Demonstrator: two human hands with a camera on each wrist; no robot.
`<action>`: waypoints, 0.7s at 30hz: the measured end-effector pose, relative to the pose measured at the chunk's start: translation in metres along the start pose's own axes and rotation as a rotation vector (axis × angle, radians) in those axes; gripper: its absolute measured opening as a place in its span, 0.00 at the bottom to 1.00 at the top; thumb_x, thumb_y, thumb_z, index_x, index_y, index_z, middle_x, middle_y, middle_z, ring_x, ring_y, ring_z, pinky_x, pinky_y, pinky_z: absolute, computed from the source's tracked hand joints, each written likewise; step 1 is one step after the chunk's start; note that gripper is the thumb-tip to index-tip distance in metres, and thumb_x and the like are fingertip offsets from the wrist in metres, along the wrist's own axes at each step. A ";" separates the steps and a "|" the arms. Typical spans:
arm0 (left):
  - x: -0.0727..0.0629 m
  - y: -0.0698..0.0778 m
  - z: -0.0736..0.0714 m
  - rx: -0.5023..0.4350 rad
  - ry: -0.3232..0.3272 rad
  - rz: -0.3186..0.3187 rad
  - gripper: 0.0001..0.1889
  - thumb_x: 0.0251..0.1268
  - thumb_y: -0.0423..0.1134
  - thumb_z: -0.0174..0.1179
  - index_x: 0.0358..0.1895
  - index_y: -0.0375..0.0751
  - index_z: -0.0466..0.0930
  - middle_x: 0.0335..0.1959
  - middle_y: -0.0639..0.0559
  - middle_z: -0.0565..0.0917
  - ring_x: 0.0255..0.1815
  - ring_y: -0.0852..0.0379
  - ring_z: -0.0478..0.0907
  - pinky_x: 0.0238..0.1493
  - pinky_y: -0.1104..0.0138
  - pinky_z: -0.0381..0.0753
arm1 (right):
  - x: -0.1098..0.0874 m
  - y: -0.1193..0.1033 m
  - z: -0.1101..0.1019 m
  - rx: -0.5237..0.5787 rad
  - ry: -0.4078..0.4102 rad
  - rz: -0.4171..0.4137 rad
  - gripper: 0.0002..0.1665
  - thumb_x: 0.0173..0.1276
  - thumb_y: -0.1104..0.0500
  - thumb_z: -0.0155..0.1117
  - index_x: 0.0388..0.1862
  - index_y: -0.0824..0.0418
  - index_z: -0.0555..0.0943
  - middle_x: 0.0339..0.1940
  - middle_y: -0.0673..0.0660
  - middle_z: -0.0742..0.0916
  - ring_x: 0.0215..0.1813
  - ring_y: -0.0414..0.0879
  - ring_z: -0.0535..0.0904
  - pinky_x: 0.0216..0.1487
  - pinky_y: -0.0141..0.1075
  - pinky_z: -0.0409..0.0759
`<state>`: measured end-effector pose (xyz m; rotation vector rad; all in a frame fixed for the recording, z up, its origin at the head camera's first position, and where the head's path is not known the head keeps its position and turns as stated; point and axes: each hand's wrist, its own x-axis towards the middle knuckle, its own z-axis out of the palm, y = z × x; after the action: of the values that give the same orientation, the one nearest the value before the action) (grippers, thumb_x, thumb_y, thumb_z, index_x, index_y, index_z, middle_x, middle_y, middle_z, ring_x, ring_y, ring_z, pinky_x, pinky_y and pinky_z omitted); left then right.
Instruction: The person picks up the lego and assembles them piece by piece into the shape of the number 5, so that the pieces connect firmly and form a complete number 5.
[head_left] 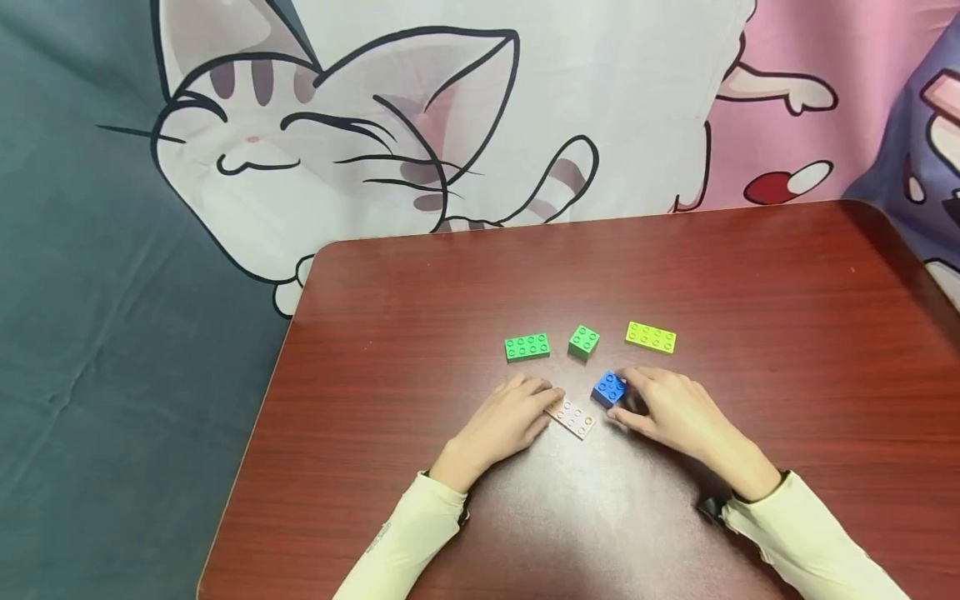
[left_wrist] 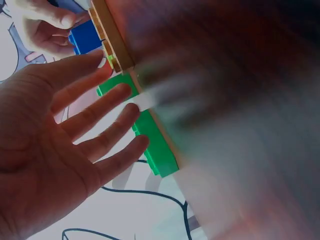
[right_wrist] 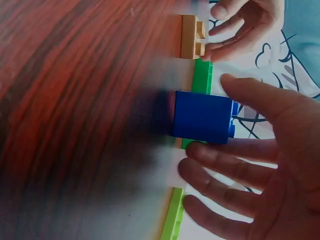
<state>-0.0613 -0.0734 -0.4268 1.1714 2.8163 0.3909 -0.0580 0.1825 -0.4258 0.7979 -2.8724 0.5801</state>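
Note:
On the table in front of me lies a beige building brick (head_left: 576,419), flat and with two rows of studs. My left hand (head_left: 504,423) is at its left end, fingertips overlapping it in the head view; the left wrist view has the fingers loosely spread. Just up and right of this brick stands a square blue brick (head_left: 609,388), studs upward. My right hand (head_left: 678,411) spans its right side, index fingertip right at the brick and thumb near its lower corner. In the right wrist view, a gap separates the thumb (right_wrist: 245,92) from the blue brick (right_wrist: 202,117).
Farther back sit a long green brick (head_left: 527,347), a square green brick (head_left: 583,342) and a flat lime brick (head_left: 651,337), roughly in a row. The reddish-brown table (head_left: 420,292) ends at a cartoon cat curtain (head_left: 360,125).

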 end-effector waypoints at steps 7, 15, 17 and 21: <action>0.012 0.002 0.001 -0.021 -0.023 -0.017 0.18 0.62 0.37 0.59 0.56 0.44 0.76 0.41 0.54 0.77 0.41 0.58 0.73 0.42 0.67 0.73 | 0.000 0.003 0.007 0.016 -0.027 0.049 0.22 0.52 0.47 0.71 0.35 0.61 0.76 0.19 0.48 0.73 0.20 0.42 0.66 0.17 0.39 0.67; 0.025 0.001 0.002 -0.003 -0.084 -0.060 0.13 0.55 0.43 0.65 0.42 0.44 0.77 0.32 0.55 0.75 0.33 0.59 0.71 0.34 0.67 0.72 | 0.007 0.002 0.012 0.044 -0.021 0.083 0.18 0.55 0.49 0.68 0.32 0.59 0.74 0.18 0.47 0.72 0.21 0.43 0.67 0.18 0.41 0.67; 0.027 0.000 0.003 -0.014 -0.093 -0.077 0.13 0.54 0.44 0.66 0.40 0.44 0.76 0.31 0.56 0.74 0.33 0.60 0.71 0.34 0.67 0.73 | 0.009 0.002 0.009 0.065 -0.030 0.097 0.17 0.55 0.51 0.68 0.34 0.61 0.75 0.21 0.49 0.76 0.23 0.45 0.72 0.20 0.44 0.71; 0.030 -0.001 0.002 -0.047 -0.108 -0.094 0.14 0.54 0.45 0.67 0.37 0.44 0.75 0.29 0.57 0.72 0.32 0.60 0.70 0.34 0.68 0.72 | 0.014 0.004 0.002 0.118 -0.030 0.108 0.19 0.56 0.53 0.67 0.41 0.64 0.76 0.29 0.56 0.83 0.29 0.51 0.78 0.28 0.49 0.75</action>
<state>-0.0831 -0.0523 -0.4278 1.0151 2.7406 0.3728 -0.0718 0.1785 -0.4268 0.6750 -2.9462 0.7630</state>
